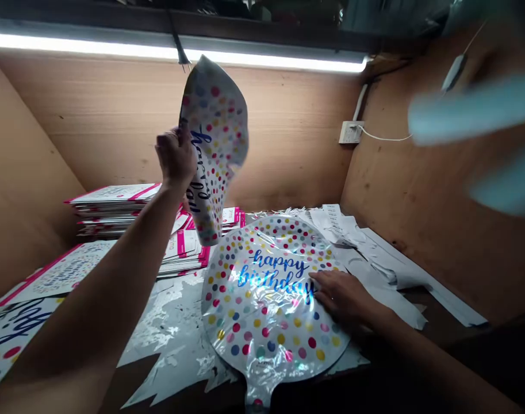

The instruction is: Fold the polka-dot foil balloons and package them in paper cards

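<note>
One curled balloon (223, 126) in pinching left hand (176, 155), one flat balloon (271, 322) under outstretched right hand (344, 294)

White tube light (115, 49) overhead, glare on balloon (266, 313), dim lower right

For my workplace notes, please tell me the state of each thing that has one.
Raised balloon: uninflated, curled
Lower balloon: uninflated, spread lettering up
Left hand: closed on raised balloon
Right hand: open, touching lower balloon
Light tube: lit
Black plug: unplugged, hanging
White cable: plugged into wall socket
Packets: stacked
</note>
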Action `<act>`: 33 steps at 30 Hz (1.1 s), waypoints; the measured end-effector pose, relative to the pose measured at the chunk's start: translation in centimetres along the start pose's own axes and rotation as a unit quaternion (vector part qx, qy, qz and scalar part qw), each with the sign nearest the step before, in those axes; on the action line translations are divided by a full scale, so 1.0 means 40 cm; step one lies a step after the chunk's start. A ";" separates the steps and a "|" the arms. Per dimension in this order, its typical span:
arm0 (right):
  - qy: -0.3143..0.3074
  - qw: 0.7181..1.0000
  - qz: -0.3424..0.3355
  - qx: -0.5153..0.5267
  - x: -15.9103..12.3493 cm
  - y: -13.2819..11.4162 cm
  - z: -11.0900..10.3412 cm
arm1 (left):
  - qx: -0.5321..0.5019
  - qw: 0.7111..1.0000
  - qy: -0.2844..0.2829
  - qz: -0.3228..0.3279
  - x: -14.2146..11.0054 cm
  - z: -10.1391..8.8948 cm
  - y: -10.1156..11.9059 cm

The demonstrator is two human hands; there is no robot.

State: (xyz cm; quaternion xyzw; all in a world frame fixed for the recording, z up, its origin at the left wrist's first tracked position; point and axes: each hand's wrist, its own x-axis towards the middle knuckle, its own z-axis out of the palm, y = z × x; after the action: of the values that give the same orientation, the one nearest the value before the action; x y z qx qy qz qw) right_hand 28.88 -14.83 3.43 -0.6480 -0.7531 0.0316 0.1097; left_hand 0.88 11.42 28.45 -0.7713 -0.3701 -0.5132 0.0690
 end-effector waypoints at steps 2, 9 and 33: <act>-0.015 1.000 0.013 0.005 0.016 0.002 -0.001 | 0.047 0.995 0.088 -0.014 -0.017 -0.054 -0.030; 0.039 0.984 0.067 0.161 0.060 -0.005 0.012 | -0.096 0.972 -0.097 0.189 -0.364 -0.059 0.037; 0.070 0.939 -0.332 0.054 -0.076 -0.064 0.079 | -0.214 0.777 -0.453 0.380 -0.755 -0.084 0.042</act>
State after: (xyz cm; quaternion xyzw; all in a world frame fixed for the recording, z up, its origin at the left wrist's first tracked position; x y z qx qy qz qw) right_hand 26.17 -17.92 0.45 -0.3551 -0.9128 -0.0108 0.2012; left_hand -6.54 -6.52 5.04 -0.9876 0.0841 -0.1026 -0.0843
